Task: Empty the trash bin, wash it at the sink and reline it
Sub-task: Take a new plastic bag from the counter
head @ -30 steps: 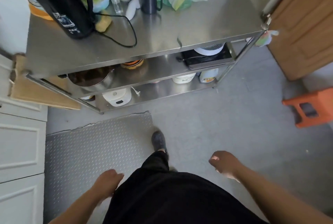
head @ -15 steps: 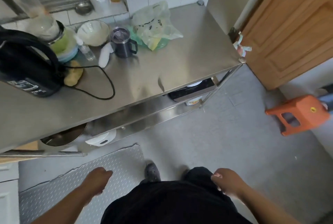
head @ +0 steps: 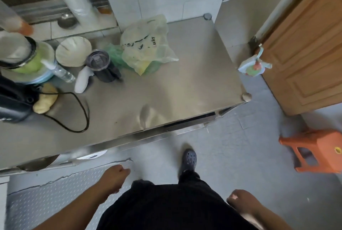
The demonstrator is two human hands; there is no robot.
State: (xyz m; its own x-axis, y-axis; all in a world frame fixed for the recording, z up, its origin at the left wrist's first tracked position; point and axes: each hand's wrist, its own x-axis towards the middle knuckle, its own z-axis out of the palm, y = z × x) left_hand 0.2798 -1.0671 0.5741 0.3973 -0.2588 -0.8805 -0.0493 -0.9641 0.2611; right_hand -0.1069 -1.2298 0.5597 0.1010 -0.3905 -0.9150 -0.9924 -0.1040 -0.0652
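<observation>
Steel shelving (head: 185,89) carries a black kettle (head: 13,100), a dark mug (head: 101,66) and a pale plastic bag (head: 146,44). Below, the left hand (head: 114,178) and right hand (head: 242,202) hang loosely curled, holding nothing. An orange stool (head: 314,152) stands rightward. No trash bin shows.

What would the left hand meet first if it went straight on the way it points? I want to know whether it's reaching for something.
The left hand holds nothing and points forward, toward the steel table. Its front edge probably comes first, though depth is unclear.
</observation>
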